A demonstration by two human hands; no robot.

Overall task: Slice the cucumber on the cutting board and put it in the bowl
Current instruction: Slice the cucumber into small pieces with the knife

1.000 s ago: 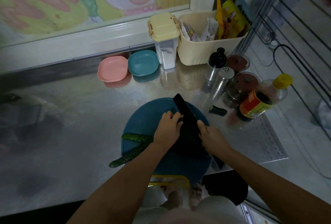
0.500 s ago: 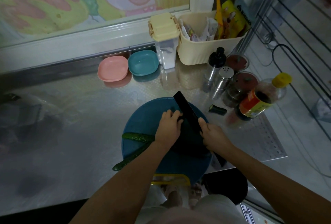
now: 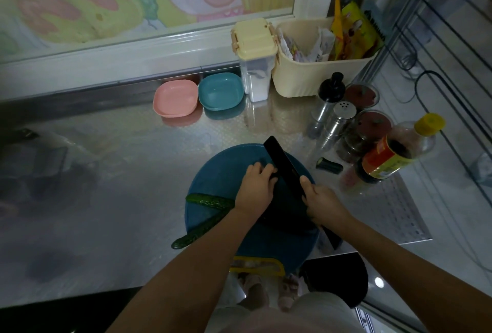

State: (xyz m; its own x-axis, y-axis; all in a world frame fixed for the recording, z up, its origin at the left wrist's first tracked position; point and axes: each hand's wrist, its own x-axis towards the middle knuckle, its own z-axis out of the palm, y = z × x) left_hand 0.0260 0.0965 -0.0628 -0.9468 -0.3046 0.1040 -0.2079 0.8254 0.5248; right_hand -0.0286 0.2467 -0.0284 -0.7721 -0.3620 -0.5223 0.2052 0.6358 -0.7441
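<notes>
Cucumber [image 3: 210,201] waits at the cutting board [image 3: 221,170]'s left edge; your left hand [image 3: 258,186], grip unreadable, hugs the cleaver [image 3: 282,162] your right hand [image 3: 323,201] clenches: a slip could cut knuckles

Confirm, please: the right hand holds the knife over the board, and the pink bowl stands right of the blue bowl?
No. The head view shows the pink bowl left of the blue bowl. The right hand does hold the knife over the board.

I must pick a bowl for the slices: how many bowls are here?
2: the pink bowl at the back of the counter, the teal bowl right of it. Others may be hidden.
</notes>
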